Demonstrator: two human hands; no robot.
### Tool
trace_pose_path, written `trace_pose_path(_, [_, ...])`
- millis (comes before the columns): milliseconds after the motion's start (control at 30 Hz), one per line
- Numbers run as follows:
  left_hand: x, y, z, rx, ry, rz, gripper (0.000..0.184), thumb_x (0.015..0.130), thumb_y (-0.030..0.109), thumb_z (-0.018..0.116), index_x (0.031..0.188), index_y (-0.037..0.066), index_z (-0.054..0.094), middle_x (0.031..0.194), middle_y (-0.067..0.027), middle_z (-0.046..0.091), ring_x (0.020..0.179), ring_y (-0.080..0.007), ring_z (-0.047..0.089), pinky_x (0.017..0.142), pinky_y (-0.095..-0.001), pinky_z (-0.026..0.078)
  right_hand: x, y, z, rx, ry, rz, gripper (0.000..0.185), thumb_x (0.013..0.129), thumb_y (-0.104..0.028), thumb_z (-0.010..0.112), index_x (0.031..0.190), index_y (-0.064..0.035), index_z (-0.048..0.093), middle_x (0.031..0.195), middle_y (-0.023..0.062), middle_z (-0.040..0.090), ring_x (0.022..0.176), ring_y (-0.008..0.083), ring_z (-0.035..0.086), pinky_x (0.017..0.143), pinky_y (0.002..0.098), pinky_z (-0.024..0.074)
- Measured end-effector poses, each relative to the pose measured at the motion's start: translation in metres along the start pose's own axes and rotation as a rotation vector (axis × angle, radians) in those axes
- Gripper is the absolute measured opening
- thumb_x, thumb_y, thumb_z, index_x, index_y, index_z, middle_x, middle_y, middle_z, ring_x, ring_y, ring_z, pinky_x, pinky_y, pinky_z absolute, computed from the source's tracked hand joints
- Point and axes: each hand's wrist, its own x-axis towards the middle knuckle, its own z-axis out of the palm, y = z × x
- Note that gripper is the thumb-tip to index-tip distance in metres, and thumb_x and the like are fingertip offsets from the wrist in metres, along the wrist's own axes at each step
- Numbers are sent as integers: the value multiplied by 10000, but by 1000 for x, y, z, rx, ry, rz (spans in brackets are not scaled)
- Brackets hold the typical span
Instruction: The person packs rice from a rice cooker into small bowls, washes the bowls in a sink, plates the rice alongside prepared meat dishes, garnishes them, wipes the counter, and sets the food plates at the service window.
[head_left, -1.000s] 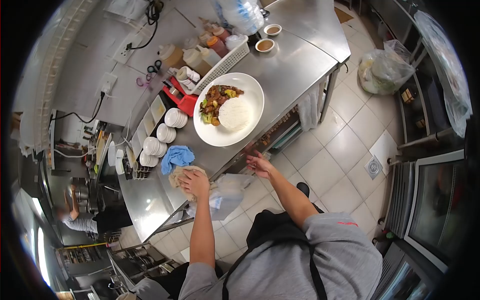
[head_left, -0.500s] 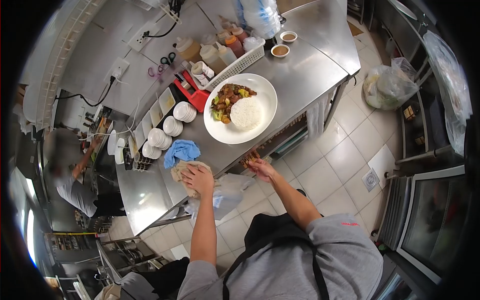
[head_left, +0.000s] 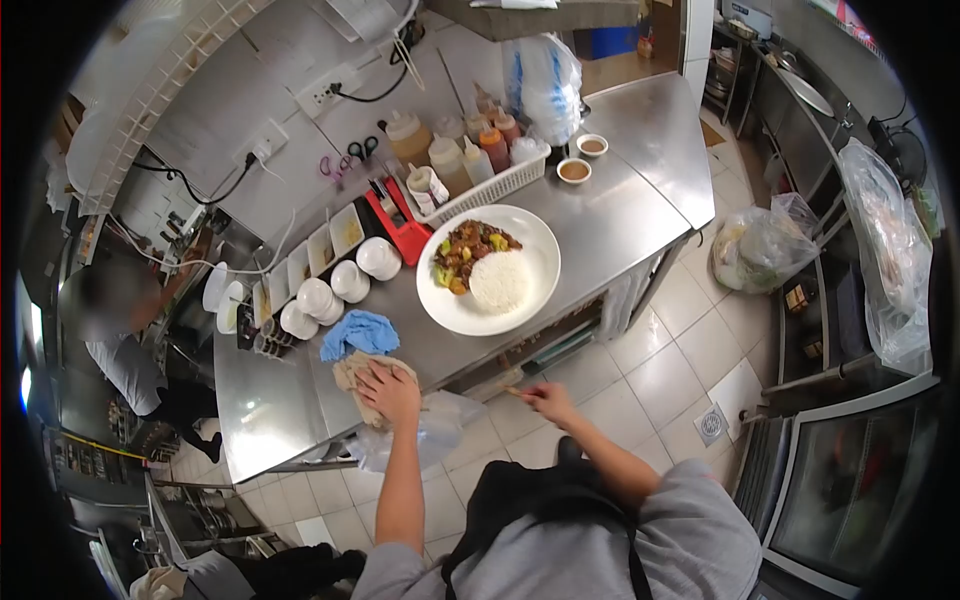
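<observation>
My left hand (head_left: 392,394) lies flat with fingers spread on a crumpled beige cloth (head_left: 350,372) at the steel counter's front edge. Just behind it is a blue cloth (head_left: 360,334). To the right, my right hand (head_left: 549,403) is in front of the counter, fingers closed, with a small, thin tan thing at the fingertips, too small to name. On the counter stands a white oval plate (head_left: 545,265) with white rice (head_left: 500,282) and a dark saucy dish with green and yellow pieces (head_left: 468,250). Neither hand touches the plate.
Squeeze bottles fill a white basket (head_left: 490,192). Two sauce cups (head_left: 574,171) and stacked small white dishes (head_left: 350,281) stand on the counter (head_left: 640,225). A plastic bag (head_left: 430,432) hangs below the edge. Another person (head_left: 130,370) is at the far left.
My right hand has moved away from the shelf under the counter, now closed with something small in it. My left hand stays on the beige cloth. The view has shifted.
</observation>
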Motion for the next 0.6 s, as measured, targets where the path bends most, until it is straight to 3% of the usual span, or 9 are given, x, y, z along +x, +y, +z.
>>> trace_pose_path(133, [10,5,5,-37,-11,-44,570,825,332,405,1299,32,302,1354,-246,221,1194,-456,260,975,-531,211,-20,-84,-135,-209,522,-532,105,770,-33,578,834,-24,660,680,74,629,614,104,570,547,241,446])
trace_pose_path(167, [3,4,-1,-17,-30,-45,574,822,331,409,1300,32,301,1356,-246,217,1198,-456,255,976,-531,208,-29,-146,-154,-364,605,-504,98,751,-54,583,808,-17,654,657,166,587,584,216,575,530,310,431])
trace_pose_path(200, [2,4,3,-27,-10,-35,574,821,330,409,1300,32,301,1356,-246,216,1200,-456,253,978,-530,206,-8,-168,-167,-539,729,-628,89,744,-40,572,780,-26,652,667,159,565,641,274,552,570,357,420])
trace_pose_path(233, [3,3,7,-34,10,-24,575,821,329,409,1301,32,302,1357,-247,216,1201,-456,251,979,-529,204,19,-184,-177,-643,761,-702,80,731,-38,568,753,-19,643,686,162,545,711,326,517,626,395,410])
trace_pose_path(300, [3,1,7,-39,21,-16,574,821,328,408,1300,31,303,1357,-247,217,1200,-456,252,982,-525,202,86,-199,-185,-726,712,-821,69,699,1,522,714,-2,589,705,180,549,770,343,515,671,413,416])
trace_pose_path(467, [3,-1,0,-15,26,10,564,825,328,402,1294,28,313,1356,-244,221,1185,-458,267,989,-513,198,129,-245,-166,-1121,618,-668,65,681,-16,517,676,18,572,681,217,575,696,365,572,639,438,442])
trace_pose_path(600, [2,-3,1,-29,71,31,556,827,319,406,1290,24,319,1361,-240,212,1177,-457,275,991,-513,198,134,-271,-159,-1217,530,-510,86,699,-51,536,700,14,591,723,218,600,713,360,598,633,417,475])
